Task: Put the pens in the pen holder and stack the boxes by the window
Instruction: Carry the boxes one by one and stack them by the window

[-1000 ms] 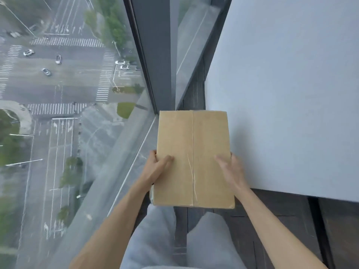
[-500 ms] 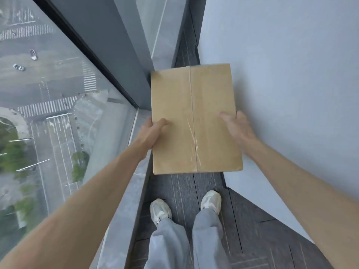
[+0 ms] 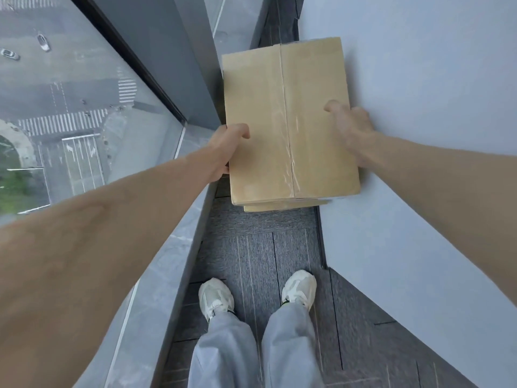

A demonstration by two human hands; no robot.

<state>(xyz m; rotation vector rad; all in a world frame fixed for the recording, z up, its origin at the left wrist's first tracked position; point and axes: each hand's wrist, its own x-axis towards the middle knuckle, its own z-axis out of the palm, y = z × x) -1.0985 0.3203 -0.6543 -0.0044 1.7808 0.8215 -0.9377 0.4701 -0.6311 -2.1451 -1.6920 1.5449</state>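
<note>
Standing over the floor (image 3: 251, 256), both hands, left hand (image 3: 228, 148) and right hand (image 3: 351, 127), are gripping the cardboard box (image 3: 285, 121), now lowering it onto another box (image 3: 282, 206) beside the far window (image 3: 84, 102), stacking underway.

A flat brown cardboard box (image 3: 288, 119), top flaps closed, clear tape running down the centre seam and crinkling in the light. It's level, long side pointing away. Just under its near edge, the rim of a second cardboard box (image 3: 282, 207) peeks out, same brown, lined up beneath and slightly offset. Whether the two are touching, hard to call. Both sit in the narrow strip between window and wall.
</note>
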